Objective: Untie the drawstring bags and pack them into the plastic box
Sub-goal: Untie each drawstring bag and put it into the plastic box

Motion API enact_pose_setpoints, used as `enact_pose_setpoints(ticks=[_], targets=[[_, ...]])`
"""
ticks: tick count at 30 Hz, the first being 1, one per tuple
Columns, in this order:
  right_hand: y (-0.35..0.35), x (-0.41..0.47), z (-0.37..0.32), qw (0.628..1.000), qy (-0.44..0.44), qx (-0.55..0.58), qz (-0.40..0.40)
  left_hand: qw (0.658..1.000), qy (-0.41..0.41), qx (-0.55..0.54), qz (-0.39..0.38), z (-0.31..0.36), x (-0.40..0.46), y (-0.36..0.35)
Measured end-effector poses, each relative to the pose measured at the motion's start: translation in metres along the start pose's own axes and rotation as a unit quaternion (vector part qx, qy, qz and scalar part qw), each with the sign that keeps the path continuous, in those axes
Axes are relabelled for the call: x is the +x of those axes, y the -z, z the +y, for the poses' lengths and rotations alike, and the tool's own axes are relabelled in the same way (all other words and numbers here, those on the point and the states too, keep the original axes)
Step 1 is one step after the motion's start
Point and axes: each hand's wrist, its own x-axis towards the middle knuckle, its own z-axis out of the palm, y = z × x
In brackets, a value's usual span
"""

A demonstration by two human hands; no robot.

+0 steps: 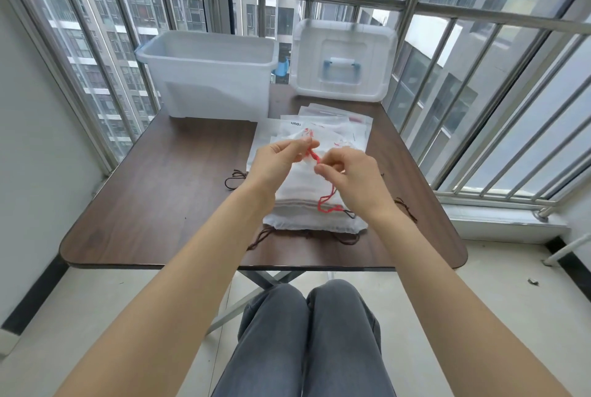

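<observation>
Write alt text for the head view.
Both hands, left hand and right hand, pinch a red drawstring above a stack of white drawstring bags on a dark table. Behind stand an open plastic box and its lid.

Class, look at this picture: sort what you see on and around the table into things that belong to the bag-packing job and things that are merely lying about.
Belonging to the job:
- left hand and right hand, pinching the red drawstring
- stack of white drawstring bags
- open plastic box
- box lid, propped against the railing

Lying about:
- flat plastic packets behind the stack
- small scrap on the floor
</observation>
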Motion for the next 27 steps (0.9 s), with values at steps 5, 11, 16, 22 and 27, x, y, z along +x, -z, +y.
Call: enact_pose_setpoints(ticks=[5,11,16,22,27], targets=[[0.0,0.003,0.011,0.972,0.153,-0.174,0.029,0.997,0.005,0.065,-0.039,0.002,-0.006,0.002],[-0.002,0.016,0.02,0.957,0.233,-0.166,-0.042,0.993,-0.015,0.099,-0.068,0.007,-0.007,0.003],[0.0,0.017,0.022,0.962,0.204,-0.177,-0.052,0.996,-0.022,0.064,-0.062,0.004,-0.002,0.004],[0.001,0.016,0.026,0.978,0.122,-0.17,-0.012,0.982,-0.103,0.155,0.013,0.002,-0.001,0.003],[-0.003,0.017,0.027,0.979,0.102,-0.178,0.015,0.842,-0.227,0.482,0.082,0.0,0.002,0.008]])
